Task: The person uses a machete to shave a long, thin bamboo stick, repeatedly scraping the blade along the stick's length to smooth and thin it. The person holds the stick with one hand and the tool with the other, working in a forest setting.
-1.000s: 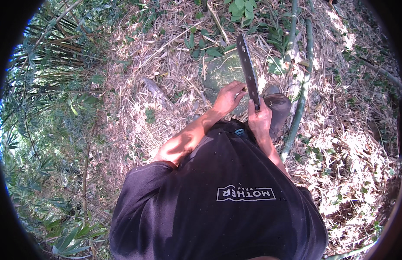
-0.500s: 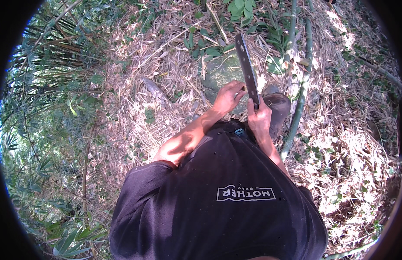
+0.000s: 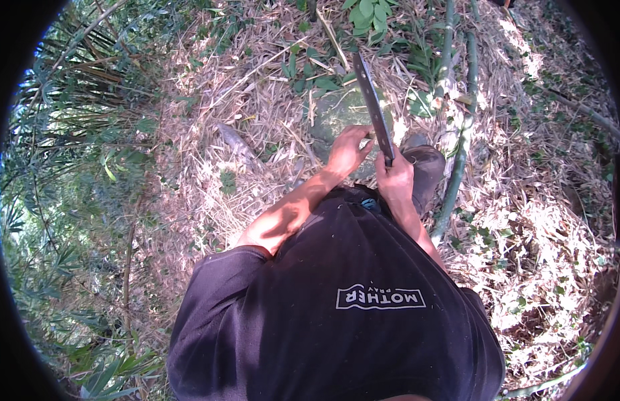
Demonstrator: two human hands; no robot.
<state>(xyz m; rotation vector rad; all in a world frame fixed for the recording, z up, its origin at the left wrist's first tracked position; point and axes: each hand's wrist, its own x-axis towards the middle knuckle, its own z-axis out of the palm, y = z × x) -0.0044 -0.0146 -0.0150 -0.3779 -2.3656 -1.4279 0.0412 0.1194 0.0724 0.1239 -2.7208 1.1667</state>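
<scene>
In your right hand (image 3: 395, 178), the long, dark blade (image 3: 373, 105) bore pale dots; right of that hand, the slender pole (image 3: 464, 135) was green.

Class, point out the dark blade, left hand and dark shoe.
Dark blade (image 3: 373, 107): head view, middle of its flat side.
Left hand (image 3: 347, 152): head view, back of the hand.
Dark shoe (image 3: 426, 167): head view, its upper.

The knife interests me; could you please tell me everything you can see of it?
The knife is long, narrow and dark, apparently metal, with small holes in a row and a paler right edge. The right hand grips its near end, largely covering it; the far end leans left. The left hand is beside the knife, contact unclear.
</scene>
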